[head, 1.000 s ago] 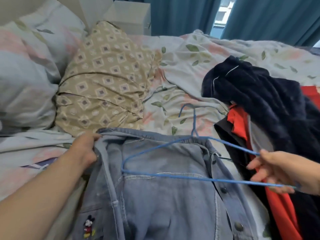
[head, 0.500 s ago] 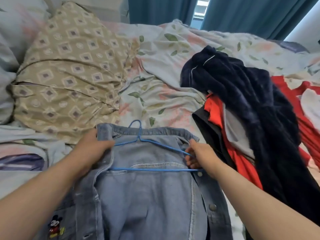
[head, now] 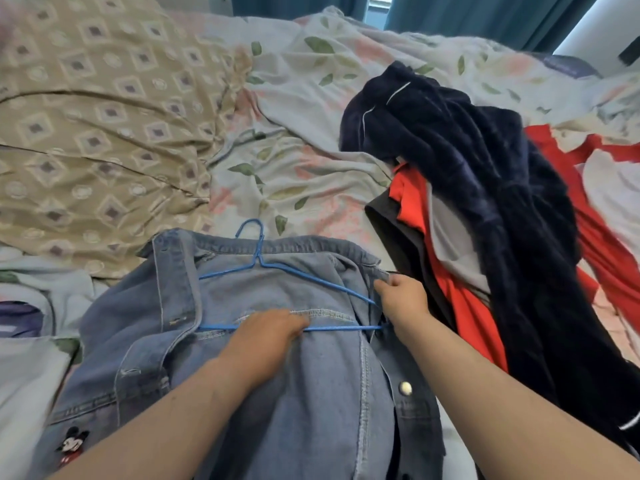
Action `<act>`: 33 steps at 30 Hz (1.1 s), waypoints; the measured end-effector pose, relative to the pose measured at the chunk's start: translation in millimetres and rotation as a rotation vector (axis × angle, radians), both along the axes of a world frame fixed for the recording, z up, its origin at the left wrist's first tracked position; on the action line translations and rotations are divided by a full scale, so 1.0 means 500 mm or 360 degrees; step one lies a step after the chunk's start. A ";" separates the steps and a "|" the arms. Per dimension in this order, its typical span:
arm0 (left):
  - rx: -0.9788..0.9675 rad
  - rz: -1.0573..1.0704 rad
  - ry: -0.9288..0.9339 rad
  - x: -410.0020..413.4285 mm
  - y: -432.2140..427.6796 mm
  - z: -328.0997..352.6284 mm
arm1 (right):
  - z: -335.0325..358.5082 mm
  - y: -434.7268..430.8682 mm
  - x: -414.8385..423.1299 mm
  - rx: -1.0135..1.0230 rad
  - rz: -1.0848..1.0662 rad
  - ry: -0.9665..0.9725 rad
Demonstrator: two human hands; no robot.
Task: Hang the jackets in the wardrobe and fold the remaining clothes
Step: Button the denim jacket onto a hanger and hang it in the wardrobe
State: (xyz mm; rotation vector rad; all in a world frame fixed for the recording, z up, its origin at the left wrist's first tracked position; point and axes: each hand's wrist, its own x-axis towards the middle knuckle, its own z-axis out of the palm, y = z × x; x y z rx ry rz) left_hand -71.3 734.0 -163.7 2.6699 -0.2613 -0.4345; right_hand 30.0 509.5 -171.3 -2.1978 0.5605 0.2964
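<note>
A light blue denim jacket (head: 311,393) lies open, lining up, on the bed in front of me. A blue wire hanger (head: 258,244) sits inside it, its hook sticking out past the collar and its left end tucked under the jacket's left front. My left hand (head: 266,336) lies over the hanger's bottom bar with fingers curled round it. My right hand (head: 403,296) pinches the jacket's right front edge near the shoulder, beside the hanger's right end. To the right lies a pile with a navy fleece garment (head: 485,174) over a red garment (head: 474,323).
A beige diamond-patterned pillow (head: 104,133) lies at the upper left on the floral bedsheet (head: 304,174). Teal curtains (head: 450,15) hang behind the bed. A cartoon mouse patch (head: 71,445) marks the jacket's lower left front. A black garment (head: 398,230) lies under the red one.
My left hand left the jacket's left collar and moved onto the hanger's bottom bar. The left front now covers the hanger's left end. My right hand shifted up to the right shoulder edge.
</note>
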 end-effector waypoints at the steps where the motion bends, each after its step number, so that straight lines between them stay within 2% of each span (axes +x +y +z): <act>1: -0.0071 0.0048 0.0028 0.001 0.009 -0.005 | 0.002 -0.010 0.005 -0.0054 -0.0007 -0.0020; 4: -0.0129 0.0131 0.0094 -0.002 0.034 -0.006 | 0.047 -0.047 0.030 -0.0198 0.0040 -0.0152; 8: 0.0014 0.0047 0.0148 -0.006 0.040 -0.008 | 0.140 -0.062 0.068 -0.0355 0.0319 -0.0225; 9: 0.0033 0.0034 0.0120 -0.005 0.033 -0.009 | 0.159 -0.054 0.074 -0.0281 0.0290 -0.0207; 13: -0.0021 0.0028 -0.0028 0.000 -0.017 -0.019 | 0.172 0.037 0.060 0.0422 0.0161 -0.0018; 18: 0.0006 0.0037 -0.0123 -0.017 -0.005 -0.007 | 0.087 0.150 -0.028 0.0581 0.0273 0.0244; 20: -0.0003 0.0058 -0.0248 -0.057 0.022 0.022 | 0.071 0.153 -0.060 0.0654 0.0339 0.0293; 23: -0.0027 0.0248 -0.0616 -0.166 0.061 0.064 | 0.082 0.123 -0.116 0.0505 0.0574 0.0023; 25: 0.0004 0.0558 -0.0669 -0.257 0.081 0.089 | 0.108 0.091 -0.194 0.0303 0.0557 -0.0236; 27: 0.0088 0.0855 -0.0544 -0.352 0.082 0.101 | 0.130 0.054 -0.296 0.0050 0.0475 -0.0459; 29: 0.0173 0.1108 -0.0246 -0.435 0.068 0.103 | 0.134 0.019 -0.396 -0.0211 0.0429 -0.0546; 31: 0.0280 0.1287 0.0184 -0.502 0.050 0.102 | 0.122 -0.010 -0.483 -0.0424 0.0367 -0.0350; 33: 0.0342 0.1391 0.0535 -0.548 0.040 0.095 | 0.107 -0.033 -0.545 -0.0503 0.0257 -0.0081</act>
